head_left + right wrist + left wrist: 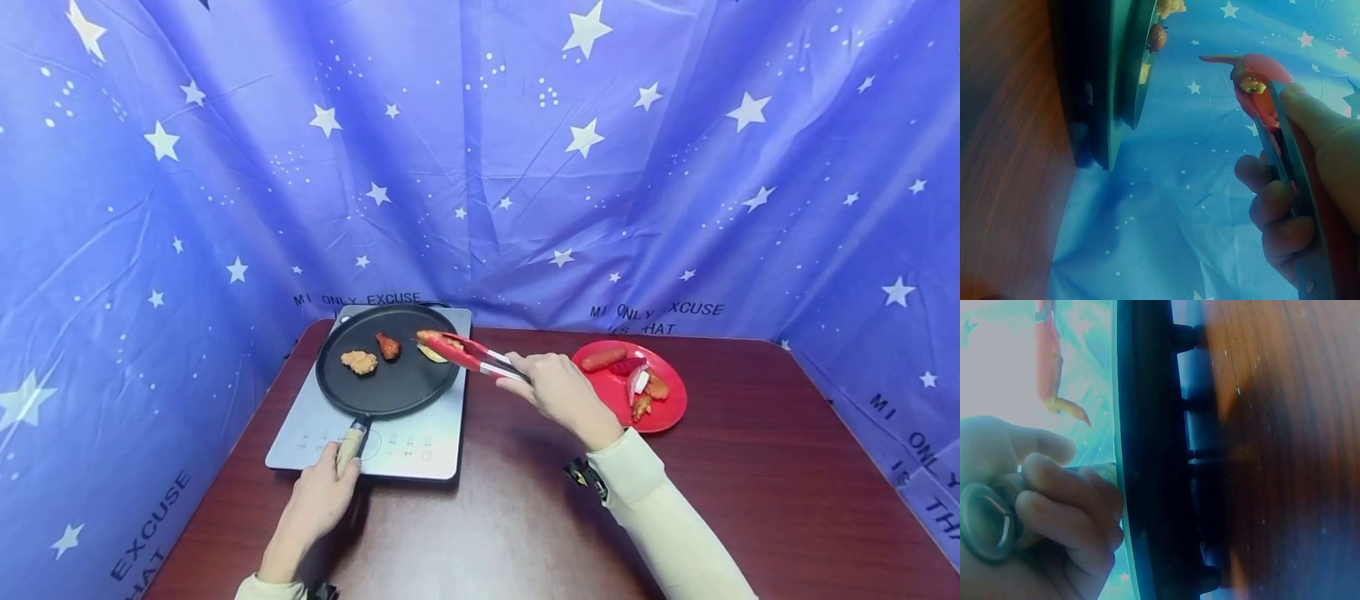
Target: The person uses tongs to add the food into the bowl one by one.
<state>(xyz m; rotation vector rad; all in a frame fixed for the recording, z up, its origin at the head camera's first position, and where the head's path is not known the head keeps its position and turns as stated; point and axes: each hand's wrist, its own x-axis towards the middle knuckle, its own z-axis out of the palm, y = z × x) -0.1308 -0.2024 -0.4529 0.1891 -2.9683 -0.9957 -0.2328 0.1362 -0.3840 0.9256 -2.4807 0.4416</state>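
My left hand grips the wooden handle of a round black frying pan; its curled fingers also show in the left wrist view. My right hand holds red-tipped metal tongs, squeezed together over the pan's right side. Between the tong tips is a browned food piece with a thin pointed end, which looks like a chicken wing. In the pan lie a breaded chicken piece, a glazed drumstick and a yellowish slice, partly covered by the tongs.
Under the pan is a white induction cooktop on the dark red wooden table. To the right stands a red plate bearing a sausage and several other food pieces. A blue starry curtain surrounds the table's back and sides.
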